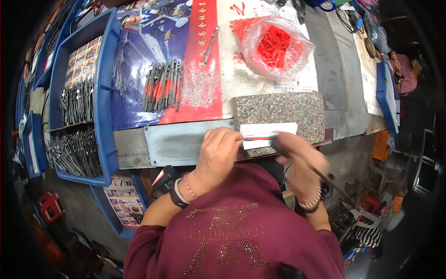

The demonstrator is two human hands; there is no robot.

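Between the thumb and fingers of my left hand point(219, 148) is one end of a slim dark piece with a red strip point(256, 138). The piece lies level over a folded white pad point(251, 130) on a speckled stone block point(278, 109). My right hand point(304, 162), smeared by motion, is closed round the handle of a dark hammer point(281, 146). The hammer's head is at the piece's right end; whether they touch, I cannot tell. Similar dark pieces with red strips point(161, 88) lie in a row beyond my left hand.
A clear plastic bag of red strips point(275, 46) stands behind the block. One dark piece point(211, 44) lies alone on the red sheet. At left, a blue tray point(106, 93) holds many dark metal pieces. A grey plate point(176, 144) is fixed along the bench edge. Another person point(409, 72) is far right.
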